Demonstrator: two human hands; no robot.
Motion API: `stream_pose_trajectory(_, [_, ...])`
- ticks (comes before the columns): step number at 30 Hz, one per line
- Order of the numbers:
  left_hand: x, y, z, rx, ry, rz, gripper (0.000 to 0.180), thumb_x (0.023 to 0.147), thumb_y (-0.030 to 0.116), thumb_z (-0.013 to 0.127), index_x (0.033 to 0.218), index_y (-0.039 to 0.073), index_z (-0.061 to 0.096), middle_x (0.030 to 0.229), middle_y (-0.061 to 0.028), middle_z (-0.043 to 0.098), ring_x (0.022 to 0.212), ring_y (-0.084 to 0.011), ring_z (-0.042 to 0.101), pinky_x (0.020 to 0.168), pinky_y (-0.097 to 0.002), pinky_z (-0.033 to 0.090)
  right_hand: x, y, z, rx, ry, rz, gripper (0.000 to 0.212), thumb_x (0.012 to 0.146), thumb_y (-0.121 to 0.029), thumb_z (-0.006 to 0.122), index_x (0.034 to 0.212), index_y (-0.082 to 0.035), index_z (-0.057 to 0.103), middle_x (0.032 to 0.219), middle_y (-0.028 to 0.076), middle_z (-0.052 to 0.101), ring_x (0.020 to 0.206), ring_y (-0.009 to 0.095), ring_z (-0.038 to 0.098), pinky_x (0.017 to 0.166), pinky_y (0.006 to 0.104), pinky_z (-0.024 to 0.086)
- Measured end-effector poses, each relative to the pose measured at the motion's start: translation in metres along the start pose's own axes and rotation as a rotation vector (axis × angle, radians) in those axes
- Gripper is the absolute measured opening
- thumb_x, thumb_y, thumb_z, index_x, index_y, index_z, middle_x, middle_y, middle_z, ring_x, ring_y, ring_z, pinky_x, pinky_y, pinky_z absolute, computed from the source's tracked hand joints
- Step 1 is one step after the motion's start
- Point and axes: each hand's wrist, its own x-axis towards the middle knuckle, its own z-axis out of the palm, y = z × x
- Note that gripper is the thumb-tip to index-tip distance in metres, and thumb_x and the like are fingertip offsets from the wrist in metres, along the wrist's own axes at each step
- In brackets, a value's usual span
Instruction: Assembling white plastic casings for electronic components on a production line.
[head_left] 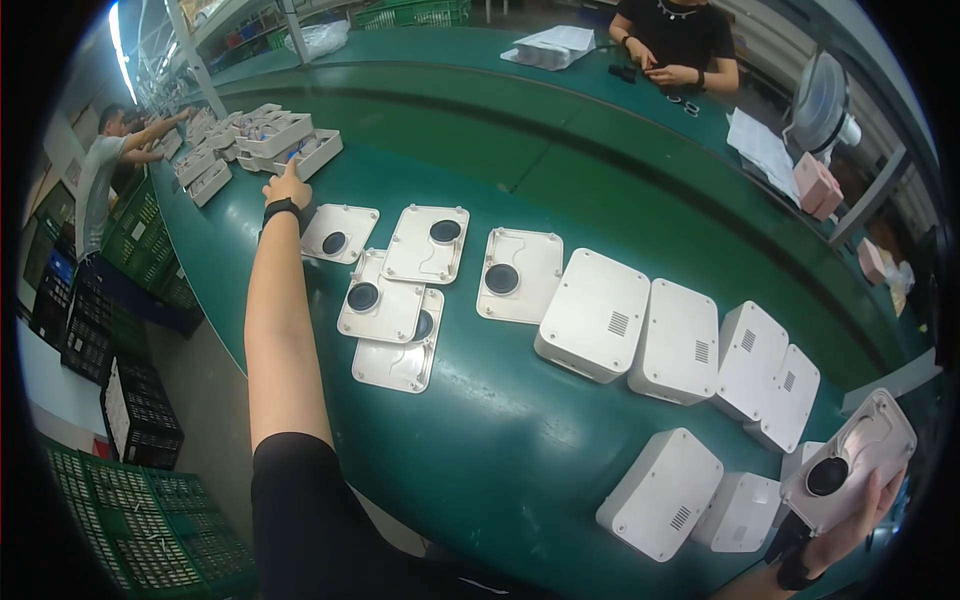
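The right hand [858, 520] is grasping a white cover [850, 440] over the right end of the surface [480, 420]. The cover is looking light, stiff and smooth; its rim is offering safest hold. The left hand [288, 188] is adjoining an open-topped housing [318, 160]; finger closure cannot be told. No legible branding is showing.

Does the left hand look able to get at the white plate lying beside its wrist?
Probably yes: the left hand is close to the white plate, no other plate covers it, and the way looks free.
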Motion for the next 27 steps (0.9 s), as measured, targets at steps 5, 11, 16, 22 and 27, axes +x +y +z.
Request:
stream_pose_trajectory(5, [0.025,-0.013,0.022,-0.013,0.068,0.085,0.053,0.083,0.024,0.063,0.133,0.022,0.046,0.126,-0.0229,0.055,0.117,-0.0429,0.051,0.096,-0.0475,0.045,-0.001,0.002,0.007,-0.049,0.053,0.058,0.055,0.092,-0.019,0.055,0.140,0.001,0.038,0.130,0.015,0.050,0.115,0.023,0.054,0.100,0.0301,0.042])
stream_pose_trajectory(11, [0.010,-0.011,0.018,-0.236,0.261,0.198,0.038,0.074,0.020,0.076,0.105,0.008,0.057,0.099,-0.0224,0.066,0.095,-0.0402,0.063,0.083,-0.0436,0.051,-0.002,-0.003,0.015,-0.049,0.049,0.082,0.056,0.092,-0.019,0.056,0.141,0.001,0.037,0.130,0.015,0.050,0.115,0.022,0.054,0.101,0.0301,0.042])
stream_pose_trajectory(16, [-0.044,-0.027,-0.021,-0.334,0.271,0.348,0.036,0.071,0.018,0.079,0.095,0.005,0.057,0.094,-0.0208,0.067,0.093,-0.0398,0.064,0.079,-0.0432,0.051,0.001,-0.004,0.013,0.025,-0.002,0.054,0.055,0.093,-0.018,0.055,0.141,0.002,0.037,0.130,0.015,0.050,0.116,0.022,0.053,0.101,0.0303,0.042])
stream_pose_trajectory(22, [-0.203,-0.010,-0.118,-0.450,0.164,0.857,0.030,0.070,0.000,0.073,0.093,0.003,0.054,0.087,-0.0175,0.064,0.087,-0.0394,0.062,0.075,-0.0411,0.049,-0.007,-0.020,-0.005,0.224,0.002,0.069,0.052,0.093,-0.016,0.054,0.139,0.003,0.038,0.129,0.015,0.052,0.115,0.022,0.054,0.101,0.0304,0.042])
stream_pose_trajectory(27, [-0.340,0.010,-0.179,-0.505,-0.135,1.027,0.031,0.069,0.000,0.074,0.094,0.002,0.057,0.086,-0.0146,0.063,0.083,-0.0358,0.062,0.074,-0.0380,0.050,-0.019,-0.042,0.004,1.046,0.109,0.362,0.048,0.093,-0.015,0.053,0.136,0.004,0.042,0.123,0.016,0.057,0.110,0.021,0.058,0.098,0.0297,0.045])
